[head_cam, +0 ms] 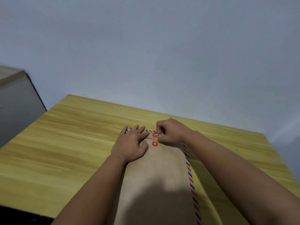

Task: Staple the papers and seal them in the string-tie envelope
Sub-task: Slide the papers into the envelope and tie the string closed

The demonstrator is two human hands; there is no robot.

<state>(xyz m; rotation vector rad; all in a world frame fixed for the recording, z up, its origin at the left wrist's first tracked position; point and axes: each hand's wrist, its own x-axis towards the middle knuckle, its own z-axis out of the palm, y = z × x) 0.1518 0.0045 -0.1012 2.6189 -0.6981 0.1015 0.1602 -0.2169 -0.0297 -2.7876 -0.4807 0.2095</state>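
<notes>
A brown string-tie envelope with a red-and-blue striped border lies lengthwise on the wooden table, its flap folded down at the far end. Two red button discs sit on it: the upper disc on the flap, the lower disc on the body. My left hand presses flat on the flap's left part, fingers spread. My right hand has curled fingers and pinches the thin string right beside the upper disc. No papers or stapler are visible.
A grey wall rises behind the table's far edge. A dark-edged grey piece of furniture stands to the left of the table. The table's front left corner borders a dark area.
</notes>
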